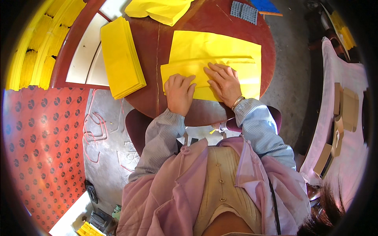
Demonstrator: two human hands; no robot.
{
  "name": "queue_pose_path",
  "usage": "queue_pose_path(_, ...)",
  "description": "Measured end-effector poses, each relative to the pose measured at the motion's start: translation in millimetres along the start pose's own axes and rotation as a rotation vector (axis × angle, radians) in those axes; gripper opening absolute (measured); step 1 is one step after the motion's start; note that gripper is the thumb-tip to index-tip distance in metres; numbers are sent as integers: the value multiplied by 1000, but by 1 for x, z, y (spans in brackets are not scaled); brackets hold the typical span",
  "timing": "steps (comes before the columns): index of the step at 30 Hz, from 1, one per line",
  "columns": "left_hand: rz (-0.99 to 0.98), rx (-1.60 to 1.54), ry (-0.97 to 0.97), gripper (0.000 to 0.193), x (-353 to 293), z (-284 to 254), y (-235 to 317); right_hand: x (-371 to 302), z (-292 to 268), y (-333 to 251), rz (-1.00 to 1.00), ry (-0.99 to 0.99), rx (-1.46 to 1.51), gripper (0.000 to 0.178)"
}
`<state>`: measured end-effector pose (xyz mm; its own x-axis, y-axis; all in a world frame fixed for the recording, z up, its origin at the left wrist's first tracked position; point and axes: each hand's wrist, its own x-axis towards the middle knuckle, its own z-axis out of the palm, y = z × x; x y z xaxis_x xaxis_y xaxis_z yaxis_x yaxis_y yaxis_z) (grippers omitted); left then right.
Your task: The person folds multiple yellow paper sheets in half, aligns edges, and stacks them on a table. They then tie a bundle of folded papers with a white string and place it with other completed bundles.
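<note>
A yellow sheet (pixel 212 43), paper or thin cloth, lies on the round dark red table in front of me, with a folded band across its nearer part. My left hand (pixel 179 93) rests on the left end of that band, its fingers curled and the thumb close to the index finger, gripping the sheet there. Flat on the band's middle lies my right hand (pixel 225 84), fingers stretched out and slightly apart, pressing down. To the left, a thick stack of folded yellow sheets (pixel 120 57) lies at an angle near the table's edge.
Another yellow piece (pixel 159 10) lies at the far side of the table (pixel 147 39), near a grey bumpy tray (pixel 244 12). Tall yellow stacks (pixel 39 43) stand at far left. Pinkish cord (pixel 94 126) lies on the floor. Opened cardboard boxes (pixel 348 110) sit on a pink cloth at right.
</note>
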<state>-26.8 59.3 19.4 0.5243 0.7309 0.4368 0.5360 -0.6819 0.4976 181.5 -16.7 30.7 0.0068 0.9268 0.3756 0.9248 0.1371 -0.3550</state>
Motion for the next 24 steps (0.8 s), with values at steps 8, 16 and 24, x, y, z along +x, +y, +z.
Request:
queue_pose_path(8, -38, -42, -33, 22, -25, -23, -9, -31, -15, 21, 132, 113, 218, 16)
queue_pose_path(16, 22, -68, -24, 14, -13, -17, -7, -16, -22, 1, 74, 91, 107, 23)
queue_pose_path(24, 48, -46, -102, 26, -12, -25, -2, -7, -6, -13, 5, 2, 197, 35)
